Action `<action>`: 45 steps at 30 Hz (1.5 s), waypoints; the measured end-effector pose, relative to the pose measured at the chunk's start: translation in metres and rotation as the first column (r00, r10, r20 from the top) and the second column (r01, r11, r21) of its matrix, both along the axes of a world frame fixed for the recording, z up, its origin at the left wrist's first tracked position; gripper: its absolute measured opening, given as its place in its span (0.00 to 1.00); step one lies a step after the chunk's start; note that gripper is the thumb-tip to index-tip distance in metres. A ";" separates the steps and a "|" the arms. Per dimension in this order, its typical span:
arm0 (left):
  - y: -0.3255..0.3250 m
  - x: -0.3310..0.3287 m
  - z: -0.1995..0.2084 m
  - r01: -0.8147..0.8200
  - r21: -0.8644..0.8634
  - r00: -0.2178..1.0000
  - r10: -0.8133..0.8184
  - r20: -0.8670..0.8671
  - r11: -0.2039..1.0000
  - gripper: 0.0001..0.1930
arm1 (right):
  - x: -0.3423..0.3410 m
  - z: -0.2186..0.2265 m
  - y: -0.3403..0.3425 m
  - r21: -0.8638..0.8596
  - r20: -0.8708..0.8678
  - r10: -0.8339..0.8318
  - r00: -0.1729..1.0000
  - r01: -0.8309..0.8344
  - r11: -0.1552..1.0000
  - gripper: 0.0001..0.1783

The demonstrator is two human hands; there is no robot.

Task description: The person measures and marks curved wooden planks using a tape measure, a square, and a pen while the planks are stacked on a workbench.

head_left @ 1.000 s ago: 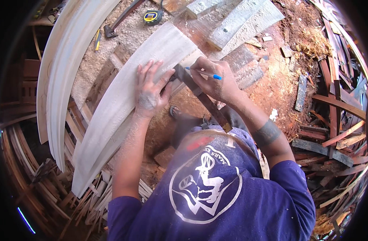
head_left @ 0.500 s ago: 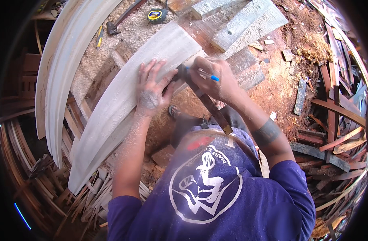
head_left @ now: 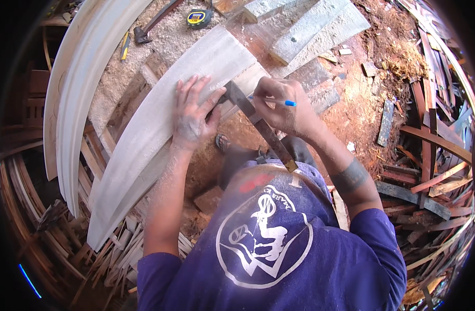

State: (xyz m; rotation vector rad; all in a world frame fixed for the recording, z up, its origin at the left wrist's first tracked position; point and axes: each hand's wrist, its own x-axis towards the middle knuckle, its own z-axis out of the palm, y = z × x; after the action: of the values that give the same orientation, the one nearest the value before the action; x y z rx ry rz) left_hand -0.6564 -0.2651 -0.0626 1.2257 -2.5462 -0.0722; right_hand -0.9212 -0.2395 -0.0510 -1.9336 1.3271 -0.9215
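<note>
My left hand (head_left: 192, 106) lies spread on a pale, curved wooden board (head_left: 149, 111), with its thumb and forefinger at the dark head of a try square (head_left: 268, 136). The square's long arm reaches off the board's edge toward my shirt and is held there by that hand. In my right hand (head_left: 285, 103), closed fingers grip a pen (head_left: 290, 103) with a blue end. That hand is just right of the square, near the board's squared end. The pen's tip is mostly hidden by my fingers.
More curved boards (head_left: 74, 103) stand at the left. A tape measure (head_left: 198, 18), a hammer (head_left: 142, 35) and a yellow cutter knife (head_left: 125, 46) lie on the sawdust beyond. Thick planks (head_left: 310, 31) lie at the far right. Scrap wood (head_left: 429, 176) piles up at the right.
My right hand has moved slightly right and toward me, away from the square, and the pen has turned flatter. The left hand stays on the board with the square.
</note>
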 end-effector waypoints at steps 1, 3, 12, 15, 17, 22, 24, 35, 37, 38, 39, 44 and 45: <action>0.001 0.000 -0.001 -0.001 0.004 1.000 0.001 0.000 1.000 0.24 | 0.001 -0.002 -0.001 0.005 0.071 -0.027 0.997 0.026 1.000 0.04; 0.000 -0.001 0.001 0.011 0.012 1.000 -0.011 -0.002 1.000 0.25 | 0.002 -0.001 -0.005 0.005 0.144 -0.055 0.988 0.054 0.999 0.04; 0.001 -0.001 0.003 -0.004 0.008 1.000 0.004 -0.012 1.000 0.22 | 0.004 0.010 -0.014 -0.046 -0.038 0.051 0.998 -0.053 0.998 0.05; 0.002 0.001 0.001 -0.007 0.005 1.000 0.007 -0.008 1.000 0.23 | 0.002 0.012 -0.017 0.029 -0.136 0.127 0.982 -0.124 0.992 0.06; 0.001 0.001 0.001 -0.004 0.005 1.000 0.004 -0.016 1.000 0.22 | 0.005 0.012 -0.029 0.033 -0.187 0.141 0.972 -0.138 0.990 0.07; -0.001 -0.001 0.002 0.005 0.005 1.000 -0.005 -0.018 1.000 0.21 | 0.020 0.011 -0.061 -0.015 -0.152 0.117 0.981 -0.121 0.993 0.08; -0.001 -0.002 0.002 0.001 0.014 1.000 0.000 -0.027 1.000 0.20 | 0.022 0.009 -0.067 -0.027 -0.075 0.114 0.991 -0.117 0.993 0.09; 0.001 0.001 0.001 -0.012 0.011 1.000 0.012 0.004 1.000 0.20 | 0.007 0.008 -0.036 -0.096 -0.144 0.161 0.976 -0.176 0.980 0.06; -0.003 -0.002 0.002 -0.008 0.016 1.000 0.008 0.006 1.000 0.19 | 0.014 0.005 -0.048 -0.108 -0.096 0.122 0.988 -0.132 0.985 0.11; -0.003 -0.002 0.002 -0.007 0.010 1.000 0.007 -0.001 1.000 0.19 | 0.015 0.001 -0.052 -0.110 -0.093 0.121 0.988 -0.131 0.985 0.11; -0.003 -0.003 0.002 -0.005 0.004 1.000 0.005 -0.010 1.000 0.18 | 0.016 -0.002 -0.057 -0.113 -0.064 0.116 0.991 -0.123 0.986 0.11; 0.000 -0.002 0.002 -0.014 0.004 1.000 0.014 -0.011 1.000 0.19 | 0.008 -0.017 -0.041 -0.217 -0.004 0.106 0.994 -0.104 0.971 0.09; 0.001 -0.002 0.002 -0.016 0.005 1.000 0.016 -0.010 1.000 0.19 | 0.006 -0.016 -0.038 -0.205 -0.007 0.122 0.992 -0.121 0.971 0.08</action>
State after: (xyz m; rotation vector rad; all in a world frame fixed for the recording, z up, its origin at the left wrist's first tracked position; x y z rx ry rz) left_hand -0.6582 -0.2637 -0.0610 1.2444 -2.5291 -0.0807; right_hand -0.9155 -0.2778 -0.0668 -2.1397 1.1326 -1.0358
